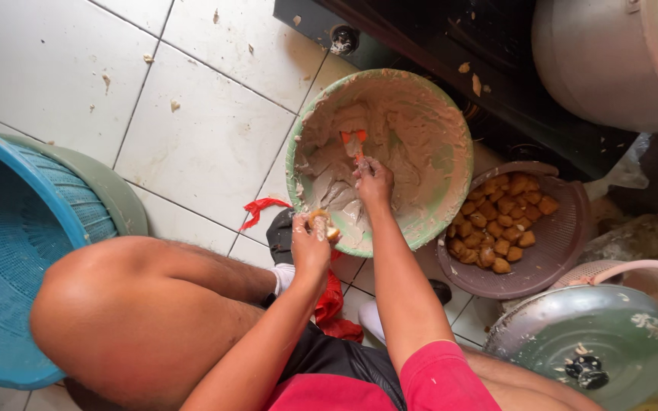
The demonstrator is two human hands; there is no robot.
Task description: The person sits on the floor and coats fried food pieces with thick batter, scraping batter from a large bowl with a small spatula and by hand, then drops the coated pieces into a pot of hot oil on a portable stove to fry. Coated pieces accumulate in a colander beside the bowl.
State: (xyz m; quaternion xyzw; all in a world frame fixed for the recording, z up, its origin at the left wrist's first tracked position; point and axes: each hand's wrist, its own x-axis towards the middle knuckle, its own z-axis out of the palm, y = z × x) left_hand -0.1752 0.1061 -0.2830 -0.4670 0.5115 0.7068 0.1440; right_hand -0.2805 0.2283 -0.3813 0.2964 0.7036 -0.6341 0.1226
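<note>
A large green bowl (451,129) on the tiled floor holds pale grey-beige paste smeared over its inside. My right hand (375,183) reaches into the bowl and grips an orange spoon (353,141) whose tip sits in the paste. My left hand (310,240) is at the bowl's near rim, closed around a small fried tofu puff (321,223). I sit on the floor with my left knee raised.
A brown strainer basket (565,243) of several golden tofu puffs sits right of the bowl. A metal lid (595,335) covers a pink basket at lower right. A blue basket (9,243) stands on the left. A black stove (451,38) and large pot (611,61) are behind.
</note>
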